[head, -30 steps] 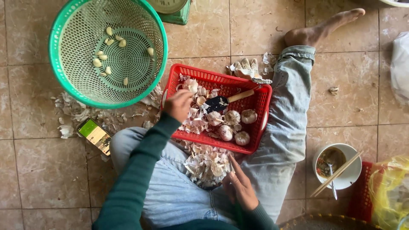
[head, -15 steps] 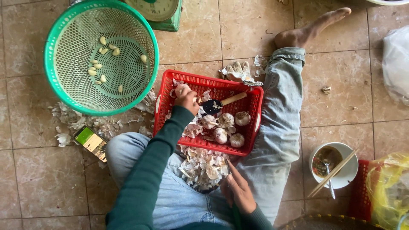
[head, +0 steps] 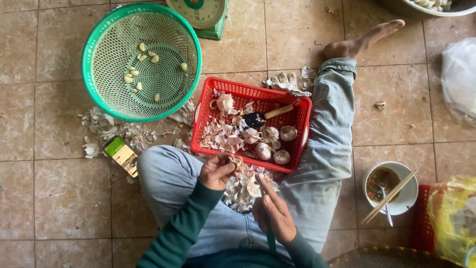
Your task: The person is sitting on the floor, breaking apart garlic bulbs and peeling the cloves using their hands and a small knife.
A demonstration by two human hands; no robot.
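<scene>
- Where tiled floor meets crossed legs, far left: round green plastic colander basket (head: 106, 94) holding a few peeled cloves.
- Beside the knee: phone with green screen (head: 122, 156) among papery skins.
- Left hand (head: 216, 171) curled shut round a small garlic piece (head: 236, 162), just below red rectangular plastic basket (head: 295, 126).
- Right hand (head: 273, 213) gripping a green-handled knife (head: 270, 241), fingers closed.
- Far right: white bowl with chopsticks (head: 402, 200).
</scene>
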